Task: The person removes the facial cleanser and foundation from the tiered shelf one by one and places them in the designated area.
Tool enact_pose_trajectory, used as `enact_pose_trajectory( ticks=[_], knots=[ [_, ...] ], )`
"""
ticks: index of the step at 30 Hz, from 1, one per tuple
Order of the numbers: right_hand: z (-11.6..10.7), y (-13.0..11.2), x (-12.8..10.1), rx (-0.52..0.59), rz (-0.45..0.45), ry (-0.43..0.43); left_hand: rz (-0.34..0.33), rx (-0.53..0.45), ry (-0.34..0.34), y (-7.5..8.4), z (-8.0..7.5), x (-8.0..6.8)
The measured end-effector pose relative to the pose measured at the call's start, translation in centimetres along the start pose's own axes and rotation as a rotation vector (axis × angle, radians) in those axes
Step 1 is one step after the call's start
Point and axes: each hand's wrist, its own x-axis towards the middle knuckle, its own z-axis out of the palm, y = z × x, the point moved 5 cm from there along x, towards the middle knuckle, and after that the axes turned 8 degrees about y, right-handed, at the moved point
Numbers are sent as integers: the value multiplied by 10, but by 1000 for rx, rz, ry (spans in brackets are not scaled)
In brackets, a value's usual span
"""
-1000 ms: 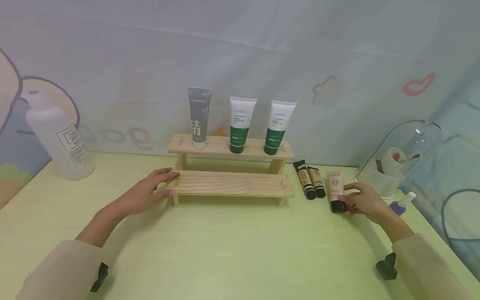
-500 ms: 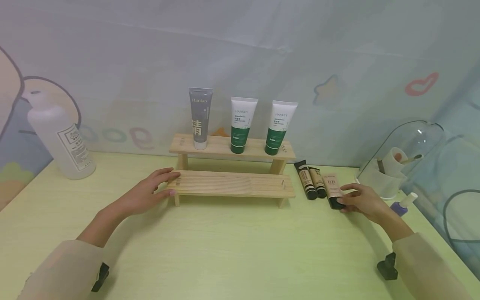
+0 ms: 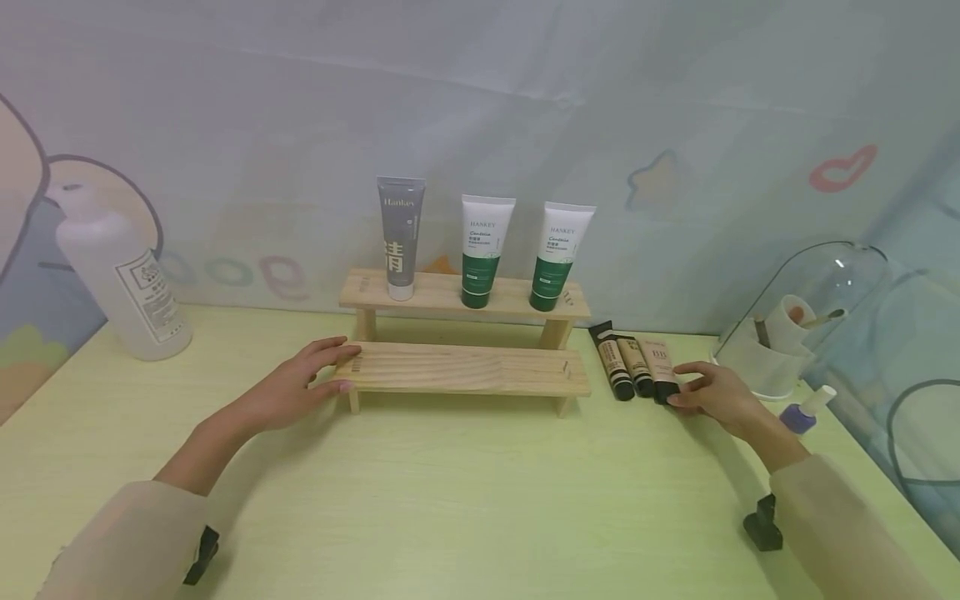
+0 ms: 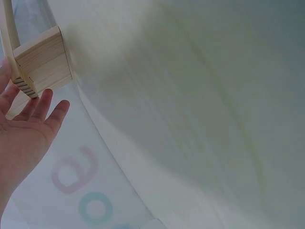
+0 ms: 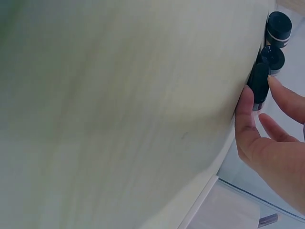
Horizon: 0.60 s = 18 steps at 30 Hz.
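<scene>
Pale green worktop [image 3: 465, 500], bearing a two-step wooden rack [image 3: 465, 367] at centre. Left hand [image 3: 288, 387] laid flat on rack's left end, grip released. Right hand [image 3: 716, 396], right of rack, fingers relaxed against black cap of beige tube [image 3: 662, 367], rightmost of three lying tubes. Judged light, soft-walled, smooth, prone to rolling; best pinched across stiff cap end.

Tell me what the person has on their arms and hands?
Both hands, the left hand and the right hand, are bare, with no gloves or rings showing. Loose beige sleeves cover the forearms, and a small black device is clipped at each cuff.
</scene>
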Motion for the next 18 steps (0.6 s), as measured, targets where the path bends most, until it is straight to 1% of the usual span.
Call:
enact_pose_trajectory(
  ticks=[6,11,16,18],
  knots=[
    [0,-1,3,0,-17,10,-17,-5,-1,-2,0,0],
    [-1,0,4,-6,-18,10,-17,-5,0,0,0,0],
    [-2,0,2,-14,-18,6,-16,-3,1,1,0,0],
    [-2,-1,-1,-35,-20,1,-21,-5,0,0,0,0]
  ],
)
